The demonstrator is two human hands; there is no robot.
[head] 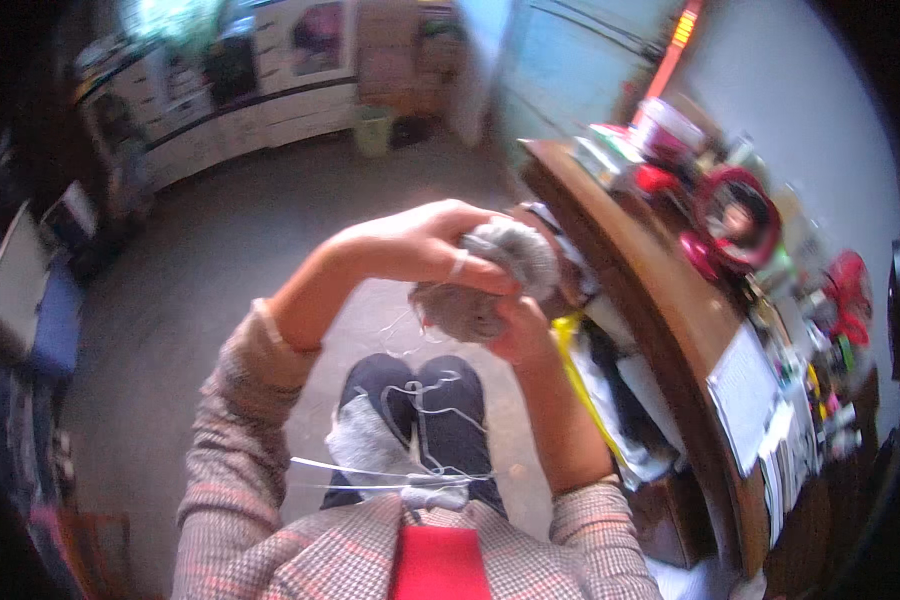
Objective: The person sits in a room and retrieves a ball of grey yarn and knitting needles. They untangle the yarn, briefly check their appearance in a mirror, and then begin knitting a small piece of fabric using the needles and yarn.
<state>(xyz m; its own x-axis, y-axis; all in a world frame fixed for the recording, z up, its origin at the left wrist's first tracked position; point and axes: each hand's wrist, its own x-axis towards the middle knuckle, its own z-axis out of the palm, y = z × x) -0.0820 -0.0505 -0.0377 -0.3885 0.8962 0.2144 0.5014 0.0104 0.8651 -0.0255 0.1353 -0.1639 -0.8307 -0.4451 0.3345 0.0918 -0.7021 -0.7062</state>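
Note:
A bundle of grey knitted fabric or yarn (521,255) is held up above my knees between both hands. My left hand (435,244) curls over its upper left side, with a pale ring on one finger. From below right, my right hand (523,326) grips the same bundle. Pale loose yarn (435,411) trails over the dark trousers on my lap. A light grey knitted piece (367,442) lies there with thin white knitting needles (345,466) beside it. Some details of the bundle are blurred.
A wooden desk (637,292) curves along the right, bearing a red-framed round mirror (736,219), papers (746,394) and many small items. Bags hang or stand under its near edge. A pale green bin (373,131) stands by white cabinets (307,112) at the back. A chair (19,277) is at the left.

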